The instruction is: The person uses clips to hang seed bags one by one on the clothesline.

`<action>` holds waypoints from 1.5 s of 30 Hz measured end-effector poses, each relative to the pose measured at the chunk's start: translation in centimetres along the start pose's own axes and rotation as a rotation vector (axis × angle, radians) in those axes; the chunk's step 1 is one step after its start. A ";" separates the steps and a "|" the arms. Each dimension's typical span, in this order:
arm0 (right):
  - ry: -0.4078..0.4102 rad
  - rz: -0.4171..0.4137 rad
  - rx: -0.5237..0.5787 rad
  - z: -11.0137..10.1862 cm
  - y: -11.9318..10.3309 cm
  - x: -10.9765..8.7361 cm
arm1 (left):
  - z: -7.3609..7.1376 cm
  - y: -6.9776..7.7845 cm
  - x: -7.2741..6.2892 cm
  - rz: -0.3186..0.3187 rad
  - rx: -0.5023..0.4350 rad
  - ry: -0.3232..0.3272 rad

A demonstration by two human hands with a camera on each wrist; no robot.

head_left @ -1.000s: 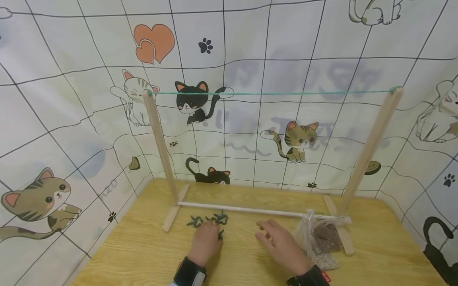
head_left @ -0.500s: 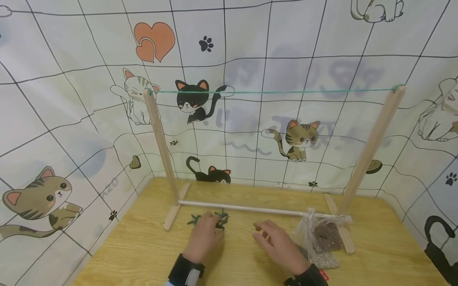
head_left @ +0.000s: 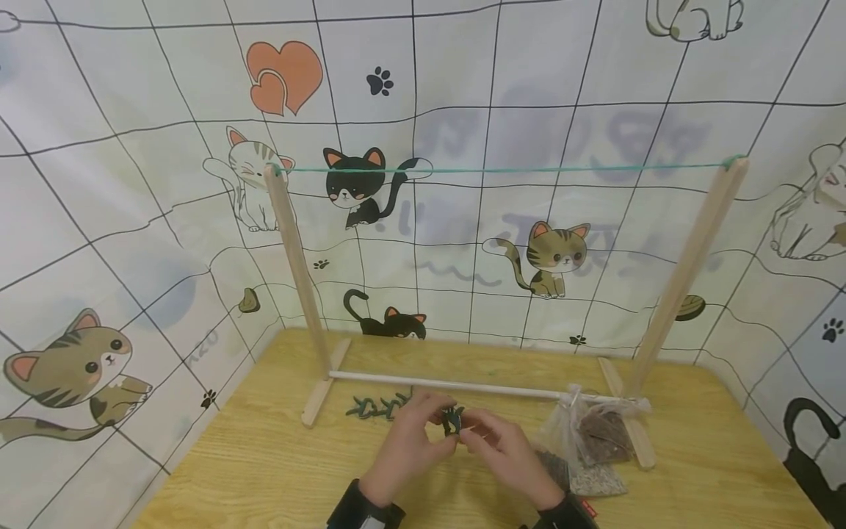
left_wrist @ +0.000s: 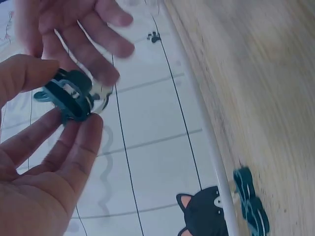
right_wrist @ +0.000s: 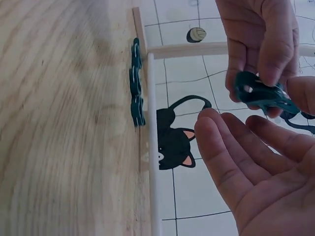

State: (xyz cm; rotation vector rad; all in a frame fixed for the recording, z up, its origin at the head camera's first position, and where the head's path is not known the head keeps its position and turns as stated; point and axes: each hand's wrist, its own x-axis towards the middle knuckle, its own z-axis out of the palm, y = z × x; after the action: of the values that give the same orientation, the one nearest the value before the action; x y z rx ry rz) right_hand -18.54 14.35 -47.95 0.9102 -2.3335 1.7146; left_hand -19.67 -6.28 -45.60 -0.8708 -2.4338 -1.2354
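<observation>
Between thumb and fingertips, my left hand [head_left: 411, 444] pinches a dark green plastic clothes clip [head_left: 452, 420] above the table. The left wrist view shows that clip [left_wrist: 71, 96] gripped with the thumb on top and the fingers below. My right hand [head_left: 510, 454] is just right of it, fingers loosely extended; its thumb [right_wrist: 301, 92] is at the clip's end in the right wrist view, and whether it touches cannot be told. More green clips [head_left: 363, 408] lie in a row on the table by the white rod, partly hidden behind the left hand.
A wooden frame has a left post [head_left: 297, 272] and a right post [head_left: 687, 279], with a teal string [head_left: 502, 172] tied between their tops. A white rod [head_left: 449, 384] joins its feet. Plastic bags [head_left: 601, 439] with brown and grey-speckled contents lie at the right foot.
My left hand has picked a clip from the row and moved right with it to the right hand. The right hand has stayed nearly in place.
</observation>
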 end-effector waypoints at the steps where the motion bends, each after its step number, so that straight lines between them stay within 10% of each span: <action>1: -0.019 0.006 0.044 0.0 0.1 0.0 | 0.1 0.2 0.0 0.018 -0.020 0.002; 14: -0.034 0.105 0.197 -0.3 -0.2 0.0 | 0.4 0.5 0.0 0.138 -0.088 0.018; 22: 0.114 0.031 -0.091 -0.6 -0.8 0.0 | -0.9 0.8 0.6 0.024 -0.194 -0.024; 31: 0.153 -0.103 -0.187 -0.4 -0.8 0.0 | -0.9 0.5 1.0 0.071 -0.114 -0.003; 45: 0.139 -0.015 -0.293 -2.6 -0.5 -0.4 | -1.0 0.8 1.0 0.004 -0.092 0.054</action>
State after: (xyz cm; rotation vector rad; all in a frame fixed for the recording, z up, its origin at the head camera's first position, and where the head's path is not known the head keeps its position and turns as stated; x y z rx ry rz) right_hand -18.66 16.78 -46.74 0.7300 -2.3907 1.3337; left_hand -20.00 -6.34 -43.97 -0.8551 -2.3483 -1.3608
